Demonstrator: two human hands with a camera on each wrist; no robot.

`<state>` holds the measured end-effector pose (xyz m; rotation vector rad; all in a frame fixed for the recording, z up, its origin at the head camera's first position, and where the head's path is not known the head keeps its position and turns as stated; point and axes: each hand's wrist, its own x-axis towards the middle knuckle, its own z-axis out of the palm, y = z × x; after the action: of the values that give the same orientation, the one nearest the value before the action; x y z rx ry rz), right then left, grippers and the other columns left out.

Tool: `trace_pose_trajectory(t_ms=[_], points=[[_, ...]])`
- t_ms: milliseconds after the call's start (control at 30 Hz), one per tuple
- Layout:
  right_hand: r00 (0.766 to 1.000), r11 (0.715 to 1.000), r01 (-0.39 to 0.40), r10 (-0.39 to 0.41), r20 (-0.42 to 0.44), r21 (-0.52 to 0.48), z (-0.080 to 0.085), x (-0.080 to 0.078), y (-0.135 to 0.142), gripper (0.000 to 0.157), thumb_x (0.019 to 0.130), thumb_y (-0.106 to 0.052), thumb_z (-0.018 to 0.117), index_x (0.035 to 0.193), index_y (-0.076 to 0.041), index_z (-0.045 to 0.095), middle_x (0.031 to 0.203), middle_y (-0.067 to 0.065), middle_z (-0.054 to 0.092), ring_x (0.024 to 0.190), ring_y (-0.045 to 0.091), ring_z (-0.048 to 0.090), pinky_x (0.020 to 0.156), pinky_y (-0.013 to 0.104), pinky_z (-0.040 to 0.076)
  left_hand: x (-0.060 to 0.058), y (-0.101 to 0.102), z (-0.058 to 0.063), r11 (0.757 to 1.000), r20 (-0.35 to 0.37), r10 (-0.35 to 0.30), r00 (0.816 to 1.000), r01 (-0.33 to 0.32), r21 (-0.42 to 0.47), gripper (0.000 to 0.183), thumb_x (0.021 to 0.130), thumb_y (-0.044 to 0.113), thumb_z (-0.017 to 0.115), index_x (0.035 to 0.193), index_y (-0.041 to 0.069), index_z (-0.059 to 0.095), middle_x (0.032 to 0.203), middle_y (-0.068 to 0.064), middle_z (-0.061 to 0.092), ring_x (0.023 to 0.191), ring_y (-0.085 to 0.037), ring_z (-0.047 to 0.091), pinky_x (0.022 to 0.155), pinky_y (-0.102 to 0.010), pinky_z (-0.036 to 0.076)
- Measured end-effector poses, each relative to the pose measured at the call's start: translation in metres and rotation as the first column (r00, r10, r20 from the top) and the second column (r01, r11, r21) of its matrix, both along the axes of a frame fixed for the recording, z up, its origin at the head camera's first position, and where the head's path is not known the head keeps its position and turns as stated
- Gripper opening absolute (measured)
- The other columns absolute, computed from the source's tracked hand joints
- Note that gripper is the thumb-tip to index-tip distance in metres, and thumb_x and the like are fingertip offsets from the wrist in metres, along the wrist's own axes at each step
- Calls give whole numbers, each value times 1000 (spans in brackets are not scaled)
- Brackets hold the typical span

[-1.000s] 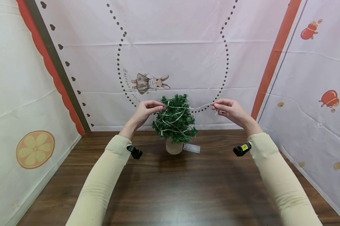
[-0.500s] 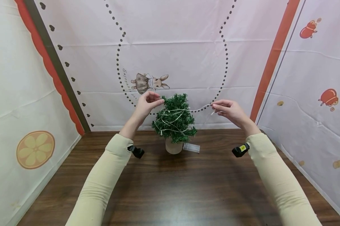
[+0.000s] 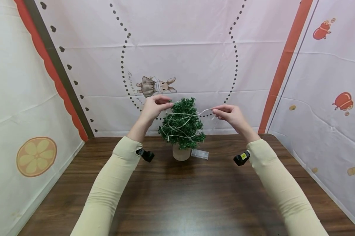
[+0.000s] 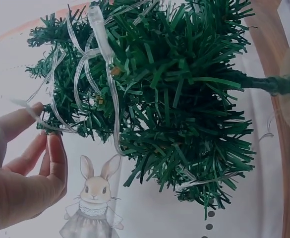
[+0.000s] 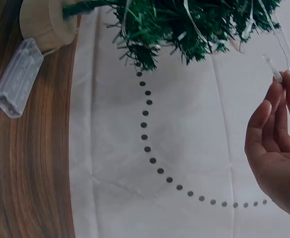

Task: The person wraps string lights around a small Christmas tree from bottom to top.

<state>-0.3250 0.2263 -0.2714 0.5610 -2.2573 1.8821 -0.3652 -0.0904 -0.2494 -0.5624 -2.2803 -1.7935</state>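
A small artificial Christmas tree [image 3: 181,124] with a round pale wooden base [image 3: 181,153] stands on the table. Clear-wired string lights [image 4: 112,94] loop round its branches. At its upper left, my left hand [image 3: 153,108] has thumb and fingertips on either side of a branch tip [image 4: 45,121], pinching it, with a wire running across the thumb. To the right of the tree, my right hand [image 3: 228,114] pinches the string lights, drawn across to the tree; a short clear end [image 5: 272,67] sticks out from its fingertips in the right wrist view.
A clear battery box [image 3: 199,154] lies on the brown wooden table [image 3: 177,196] beside the tree's base. Behind the tree hangs a printed cloth [image 3: 180,65] with a rabbit picture, and more cloth [image 3: 327,108] lines both sides.
My right hand has come left toward the tree, still pinching the string lights, and the stretch to the tree is shorter. My left hand has risen slightly along the tree's upper left.
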Motion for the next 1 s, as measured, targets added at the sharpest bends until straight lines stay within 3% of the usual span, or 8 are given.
trace_pose_trajectory(t_ms=[200,333,567,733,1000], points=[[998,998,45,-47,-41,-39,3,9,-18,29,89,-5,64,110,15,60,82,-9,70,75,3,65,70,16,54,0,1,0,1000,26,15,1000,-15,7,31,81,18,76,109,6,68,90,0,65,90,-28,62,69,-26,49],[994,997,73,-75,-74,-36,-3,6,-26,30,89,-4,65,110,17,60,81,-9,71,73,4,66,71,20,55,2,3,1,1000,37,20,999,-20,6,30,81,17,75,108,6,68,90,-1,65,85,-22,63,74,-27,52],[983,992,127,-125,-131,3,-24,-14,-33,28,86,-12,70,105,10,67,79,-7,72,71,5,67,72,24,56,2,4,1,999,34,35,999,-35,2,29,81,16,75,107,5,68,87,0,64,81,-17,61,74,-28,51],[973,983,174,-162,-162,58,-33,-19,-38,27,85,-17,72,102,4,71,81,-4,73,71,4,68,73,27,57,1,3,-1,999,26,33,999,-33,3,28,81,16,75,107,6,68,88,0,64,81,-16,61,75,-27,52],[973,970,205,-188,-133,129,-37,-22,-40,27,83,-22,74,101,-2,72,87,1,74,75,7,69,72,26,56,3,4,-1,999,-4,38,999,-37,26,27,80,12,75,105,3,69,80,2,62,81,-27,62,71,-26,51]])
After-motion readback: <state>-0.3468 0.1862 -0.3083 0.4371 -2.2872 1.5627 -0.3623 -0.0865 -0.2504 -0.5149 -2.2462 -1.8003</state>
